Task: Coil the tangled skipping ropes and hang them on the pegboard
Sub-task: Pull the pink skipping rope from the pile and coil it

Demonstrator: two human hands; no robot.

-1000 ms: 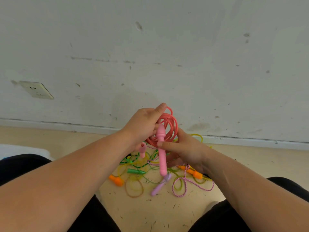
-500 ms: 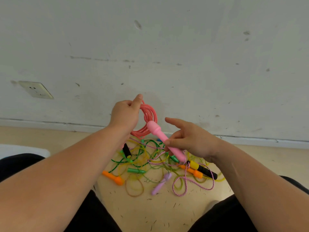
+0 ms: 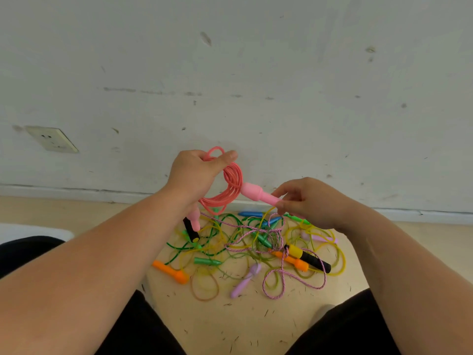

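Observation:
My left hand [image 3: 197, 172] grips a coil of pink skipping rope [image 3: 231, 184] at its top, held up in front of the wall. One pink handle [image 3: 258, 194] sticks out to the right of the coil, and my right hand [image 3: 309, 201] pinches its thin end. The second pink handle [image 3: 195, 218] hangs below my left wrist. Beneath both hands a tangle of ropes [image 3: 253, 242] lies on the floor: green, yellow and pink-white braided cords with orange, green, blue, lilac and yellow-black handles. No pegboard is in view.
A white wall [image 3: 256, 85] with a skirting board stands close ahead, with a socket plate [image 3: 52, 139] at left. My legs in black trousers [image 3: 345, 329] flank the beige floor. A white object edge [image 3: 30, 230] shows at far left.
My left hand lifted the pink coil up and left. My right hand slid along the pink handle, turning it from hanging down to lying nearly level, pointing right.

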